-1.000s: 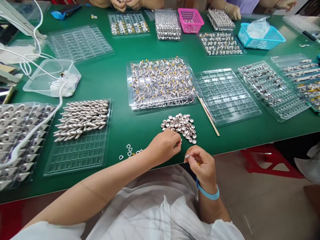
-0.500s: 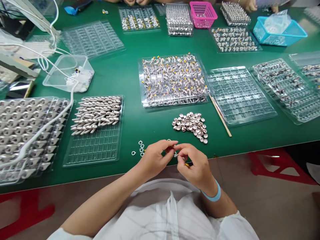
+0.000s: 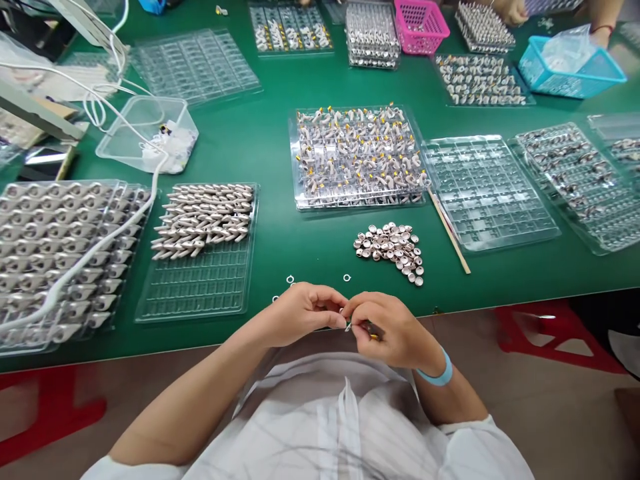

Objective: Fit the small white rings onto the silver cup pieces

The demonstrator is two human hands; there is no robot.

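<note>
Close to the table's near edge, my left hand (image 3: 303,315) and my right hand (image 3: 393,330) meet at the fingertips, both closed in a pinch. A tiny silvery part (image 3: 349,327) shows between them; its exact kind is too small to tell. Something yellow (image 3: 374,337) peeks out from under my right fingers. Just beyond my hands lies a small white ring (image 3: 351,278), and another ring (image 3: 291,275) is by my left knuckles, with others partly hidden. Further right spreads a pile of small round metal caps (image 3: 395,247).
A stacked tray of curved yellow-tipped parts (image 3: 360,157) stands ahead. Right of it lie a thin stick (image 3: 453,239) and a clear tray (image 3: 493,193). Trays of metal parts (image 3: 203,217) and a white cable (image 3: 95,250) occupy the left. Co-workers' hands (image 3: 514,12) appear at the far side.
The view has shifted, so table items appear slightly further right. My fingertips have drawn closer together around the tiny part, a little nearer my body. The ring beyond them is now uncovered.
</note>
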